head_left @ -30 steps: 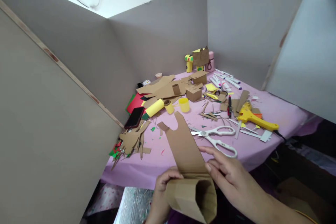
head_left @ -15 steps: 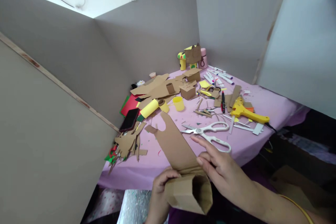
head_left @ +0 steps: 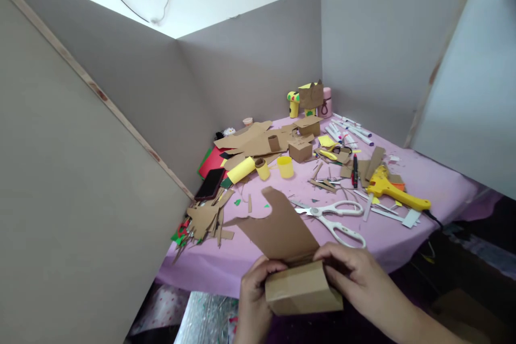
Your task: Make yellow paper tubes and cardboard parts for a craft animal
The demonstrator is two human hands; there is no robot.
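A folded piece of brown cardboard (head_left: 304, 287) is held at the near edge of the table, its lower part bent into a boxy tube. A flat panel (head_left: 282, 231) with a curved cut-out rises from it toward the table. My left hand (head_left: 258, 290) grips the tube's left end, thumb along the fold. At the right end, my right hand (head_left: 350, 274) closes on the cardboard near the crease, its fingertips partly hidden. White-handled scissors (head_left: 318, 212) lie with blades apart on the table just beyond my right hand.
A yellow glue gun (head_left: 397, 193) rests at the right, its cord over the edge. Cardboard scraps (head_left: 207, 220) and a phone (head_left: 209, 184) are at the left. Small cardboard boxes (head_left: 300, 150), yellow paper rolls (head_left: 241, 170) and markers (head_left: 350, 131) stand farther back, before grey partitions (head_left: 258, 64).
My right hand has come down from its pointing pose and now grips the cardboard's right side. The tube has turned, so its open end faces me less. The view has shifted slightly.
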